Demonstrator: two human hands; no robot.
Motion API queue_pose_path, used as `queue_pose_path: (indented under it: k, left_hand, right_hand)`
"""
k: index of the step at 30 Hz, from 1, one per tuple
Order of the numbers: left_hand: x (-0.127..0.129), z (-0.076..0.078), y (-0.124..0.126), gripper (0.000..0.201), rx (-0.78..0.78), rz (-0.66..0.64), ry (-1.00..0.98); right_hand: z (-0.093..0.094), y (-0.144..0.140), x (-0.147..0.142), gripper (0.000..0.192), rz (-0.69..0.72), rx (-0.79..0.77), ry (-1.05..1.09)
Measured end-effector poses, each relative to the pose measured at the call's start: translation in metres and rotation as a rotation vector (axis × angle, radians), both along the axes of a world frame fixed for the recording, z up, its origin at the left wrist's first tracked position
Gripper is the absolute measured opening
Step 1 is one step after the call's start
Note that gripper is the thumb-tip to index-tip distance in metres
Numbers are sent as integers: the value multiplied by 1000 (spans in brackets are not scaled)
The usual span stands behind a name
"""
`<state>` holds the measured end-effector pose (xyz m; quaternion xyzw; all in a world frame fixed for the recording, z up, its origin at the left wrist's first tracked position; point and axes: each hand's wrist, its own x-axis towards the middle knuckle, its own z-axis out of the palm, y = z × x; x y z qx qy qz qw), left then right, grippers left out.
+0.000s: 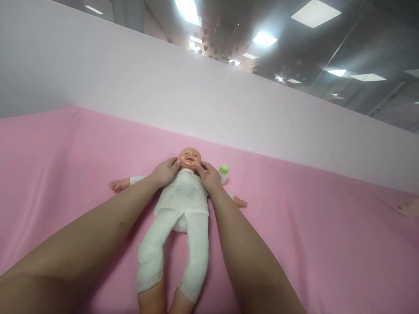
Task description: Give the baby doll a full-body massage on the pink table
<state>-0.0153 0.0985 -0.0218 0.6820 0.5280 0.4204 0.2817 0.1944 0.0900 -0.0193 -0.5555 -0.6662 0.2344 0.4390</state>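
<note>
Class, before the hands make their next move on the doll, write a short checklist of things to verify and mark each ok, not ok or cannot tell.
1. Doll lies face up on the pink sheet: ok.
2. Left hand touches the doll's cheek: ok.
3. Right hand touches the other cheek: ok.
4. Doll's arms spread, legs straight: ok.
5. Bottle stands apart from the right hand: cannot tell.
6. Firmness of the fingers' press: cannot tell.

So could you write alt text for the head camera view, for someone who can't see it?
A person's left hand and right hand touch the sides of a baby doll's head. The doll, in white clothes, lies on its back on a pink sheet, arms spread. A small bottle with a green cap lies beside its shoulder, before a white wall.
</note>
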Motion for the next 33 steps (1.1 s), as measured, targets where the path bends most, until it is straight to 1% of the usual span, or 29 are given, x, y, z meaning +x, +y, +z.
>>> queue_pose_path:
  k: [4, 9, 11, 14, 16, 19, 23, 25, 30, 33]
  left_hand:
    - [0, -1, 1, 56, -9, 11, 30]
    - [1, 6, -6, 62, -31, -2, 110]
    - [1, 9, -9, 64, -41, 2, 147]
    - [3, 11, -11, 65, -40, 25, 179]
    - [3, 11, -11, 64, -45, 28, 178]
    - [3, 9, -10, 61, -47, 12, 164]
    - [2, 3, -4, 65, -31, 28, 160]
    - [0, 0, 0, 65, -20, 25, 136]
    - [-3, -4, 7, 55, -1, 0, 55]
    - [-3, -3, 7, 56, -10, 10, 53]
  right_hand:
    - [-4, 2, 0, 43, -62, -5, -56]
    - [4, -5, -5, 44, -113, 14, -139]
    - [8, -9, -7, 52, -116, 19, -181]
    - [13, -12, -10, 69, -114, -5, -198]
    - [14, -13, -11, 74, -135, -27, -188]
    - [14, -12, -12, 68, -160, -37, -194]
    - [14, -12, -9, 51, -112, -12, -219]
    - [14, -11, -6, 46, -90, -15, -216]
    - [7, -5, 2, 43, -17, -11, -123]
    - [3, -2, 2, 47, -36, -17, -124]
